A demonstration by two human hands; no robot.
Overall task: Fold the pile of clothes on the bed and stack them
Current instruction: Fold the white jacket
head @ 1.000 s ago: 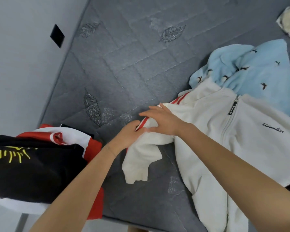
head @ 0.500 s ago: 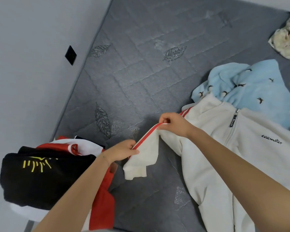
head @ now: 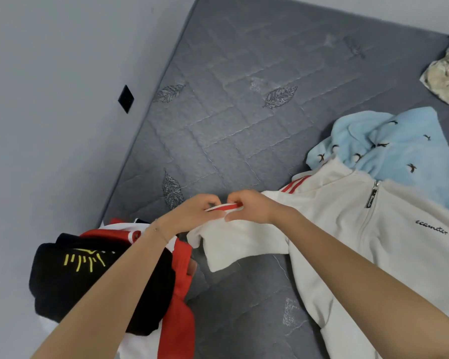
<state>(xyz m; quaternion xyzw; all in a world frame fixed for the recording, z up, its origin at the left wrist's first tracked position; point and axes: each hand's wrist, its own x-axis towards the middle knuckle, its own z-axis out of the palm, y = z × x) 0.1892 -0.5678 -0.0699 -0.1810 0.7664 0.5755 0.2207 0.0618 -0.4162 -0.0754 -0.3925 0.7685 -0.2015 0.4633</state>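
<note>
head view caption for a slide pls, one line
Left hand and right hand pinch the red-striped sleeve of a white zip jacket on a grey mattress, beside a folded stack.

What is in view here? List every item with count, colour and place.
mattress: 1, grey, under everything
jacket: 1, white with red stripes, right
fleece: 1, light blue, beyond the jacket
crumpled cloth: 1, cream, top right
black top: 1, yellow print, lower left
red-white clothing: count unclear, under the black top
wall plate: 1, black, left wall
left hand: 1, pinches jacket sleeve
right hand: 1, pinches same sleeve
</note>
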